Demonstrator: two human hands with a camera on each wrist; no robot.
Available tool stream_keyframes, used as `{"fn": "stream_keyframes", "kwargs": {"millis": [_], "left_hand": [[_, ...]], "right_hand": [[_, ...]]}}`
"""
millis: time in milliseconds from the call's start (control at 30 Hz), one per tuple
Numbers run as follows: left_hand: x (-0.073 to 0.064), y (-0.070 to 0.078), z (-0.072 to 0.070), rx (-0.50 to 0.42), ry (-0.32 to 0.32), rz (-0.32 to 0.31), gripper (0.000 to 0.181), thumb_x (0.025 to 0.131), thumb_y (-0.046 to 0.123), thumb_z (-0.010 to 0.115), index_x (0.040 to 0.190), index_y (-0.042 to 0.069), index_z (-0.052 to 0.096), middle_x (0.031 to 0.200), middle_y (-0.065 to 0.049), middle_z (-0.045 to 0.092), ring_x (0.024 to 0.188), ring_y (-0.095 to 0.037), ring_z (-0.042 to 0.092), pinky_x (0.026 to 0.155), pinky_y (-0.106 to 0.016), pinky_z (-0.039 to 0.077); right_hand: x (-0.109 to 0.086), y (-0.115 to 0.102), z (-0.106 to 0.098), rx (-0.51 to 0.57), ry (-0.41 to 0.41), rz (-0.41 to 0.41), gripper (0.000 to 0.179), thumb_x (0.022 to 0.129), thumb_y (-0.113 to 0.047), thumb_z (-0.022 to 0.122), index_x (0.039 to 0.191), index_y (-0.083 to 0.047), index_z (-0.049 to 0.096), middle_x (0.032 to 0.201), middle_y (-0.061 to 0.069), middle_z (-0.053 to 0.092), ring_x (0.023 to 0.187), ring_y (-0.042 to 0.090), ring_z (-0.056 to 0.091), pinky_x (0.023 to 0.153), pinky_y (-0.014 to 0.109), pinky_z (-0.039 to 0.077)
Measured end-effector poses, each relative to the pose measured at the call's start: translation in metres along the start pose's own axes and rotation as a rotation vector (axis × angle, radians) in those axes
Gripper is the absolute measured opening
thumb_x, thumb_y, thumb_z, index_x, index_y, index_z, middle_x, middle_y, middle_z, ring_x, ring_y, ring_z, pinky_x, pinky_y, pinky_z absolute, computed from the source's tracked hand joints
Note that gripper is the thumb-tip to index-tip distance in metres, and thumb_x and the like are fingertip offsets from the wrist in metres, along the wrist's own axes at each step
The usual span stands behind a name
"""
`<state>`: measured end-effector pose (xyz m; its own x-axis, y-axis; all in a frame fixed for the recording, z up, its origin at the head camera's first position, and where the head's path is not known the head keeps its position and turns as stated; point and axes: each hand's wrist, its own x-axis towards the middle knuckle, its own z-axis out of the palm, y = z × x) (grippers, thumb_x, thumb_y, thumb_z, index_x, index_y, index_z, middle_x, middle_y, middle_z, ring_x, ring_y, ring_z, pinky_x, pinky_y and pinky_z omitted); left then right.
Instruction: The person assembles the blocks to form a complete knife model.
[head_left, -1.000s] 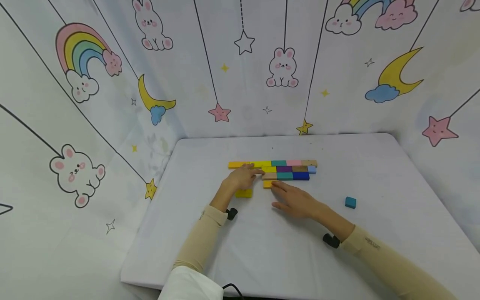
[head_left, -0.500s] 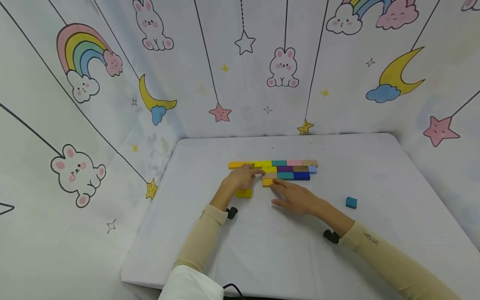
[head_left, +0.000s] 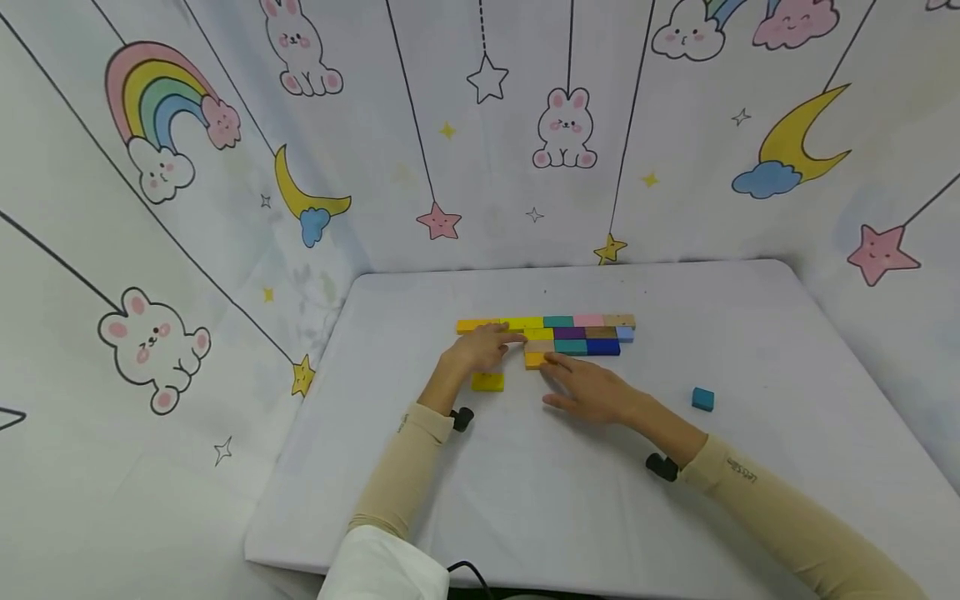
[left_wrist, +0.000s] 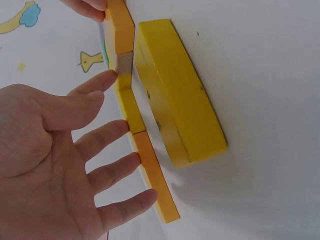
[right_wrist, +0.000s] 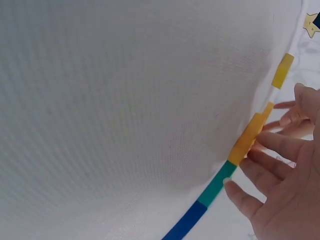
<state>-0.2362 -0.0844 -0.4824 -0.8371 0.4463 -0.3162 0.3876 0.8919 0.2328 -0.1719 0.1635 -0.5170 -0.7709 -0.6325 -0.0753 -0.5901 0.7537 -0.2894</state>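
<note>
Colored wooden blocks lie in stacked rows on the white table; the long back row begins with an orange block (head_left: 472,326) and a yellow block (left_wrist: 131,111). My left hand (head_left: 480,348) has its fingers extended against the left part of these rows, with the index fingertip at the end of a tan block (head_left: 539,346). My right hand (head_left: 592,390) touches a short orange block (head_left: 534,361) with extended fingertips. That block lies in front of the tan one, against the nearest row. In the right wrist view, a fingertip also overlaps the teal block (right_wrist: 218,185).
A loose yellow block (head_left: 487,382) lies just in front of my left hand. Off to the right sits a single blue block (head_left: 702,399). A patterned curtain (head_left: 495,167) stands behind the table (head_left: 450,492).
The short orange block has slid away from me, up against the nearest row, with my right hand following it. My left hand keeps its place on the blocks.
</note>
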Motion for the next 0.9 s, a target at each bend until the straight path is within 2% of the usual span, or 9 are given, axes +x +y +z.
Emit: {"fn": "stream_keyframes", "kwargs": {"millis": [200, 433, 633, 767, 900], "left_hand": [[-0.001, -0.003, -0.002, 0.002, -0.029, 0.005, 0.046, 0.115, 0.025, 0.038, 0.158, 0.039, 0.045, 0.172, -0.003, 0.028, 0.158, -0.032, 0.023, 0.125, -0.057, 0.026], [0.002, -0.007, -0.001, 0.022, -0.029, -0.002, 0.046, 0.115, 0.028, 0.038, 0.158, 0.042, 0.044, 0.172, 0.001, 0.027, 0.159, -0.031, 0.022, 0.126, -0.055, 0.024], [0.003, -0.011, 0.0, 0.024, 0.005, 0.02, 0.046, 0.115, 0.027, 0.04, 0.159, 0.038, 0.043, 0.171, -0.001, 0.031, 0.158, -0.03, 0.025, 0.127, -0.052, 0.024], [0.004, -0.012, 0.002, 0.015, 0.037, 0.02, 0.046, 0.114, 0.027, 0.041, 0.159, 0.036, 0.045, 0.169, -0.002, 0.035, 0.157, -0.029, 0.028, 0.126, -0.052, 0.026], [0.004, -0.014, 0.001, -0.008, 0.092, 0.046, 0.044, 0.114, 0.023, 0.043, 0.157, 0.03, 0.05, 0.167, -0.003, 0.039, 0.155, -0.029, 0.031, 0.126, -0.051, 0.027]], "right_hand": [[-0.001, -0.004, -0.001, -0.013, 0.033, -0.03, 0.068, 0.103, -0.05, 0.062, 0.156, -0.009, 0.048, 0.164, 0.013, 0.041, 0.15, 0.033, 0.042, 0.123, 0.064, 0.024], [0.0, -0.005, 0.001, -0.033, 0.049, -0.063, 0.068, 0.104, -0.049, 0.062, 0.155, -0.007, 0.048, 0.163, 0.013, 0.042, 0.149, 0.032, 0.043, 0.124, 0.061, 0.025], [0.003, -0.008, 0.002, -0.006, 0.013, -0.036, 0.068, 0.103, -0.051, 0.062, 0.157, -0.011, 0.047, 0.165, 0.011, 0.04, 0.15, 0.032, 0.041, 0.126, 0.056, 0.024], [0.001, -0.013, 0.001, 0.011, 0.02, -0.051, 0.066, 0.103, -0.048, 0.063, 0.156, -0.01, 0.048, 0.164, 0.012, 0.041, 0.15, 0.033, 0.041, 0.125, 0.058, 0.025], [0.002, -0.015, 0.003, 0.017, 0.018, -0.068, 0.067, 0.104, -0.049, 0.062, 0.157, -0.01, 0.048, 0.165, 0.012, 0.041, 0.151, 0.032, 0.04, 0.125, 0.057, 0.025]]}}
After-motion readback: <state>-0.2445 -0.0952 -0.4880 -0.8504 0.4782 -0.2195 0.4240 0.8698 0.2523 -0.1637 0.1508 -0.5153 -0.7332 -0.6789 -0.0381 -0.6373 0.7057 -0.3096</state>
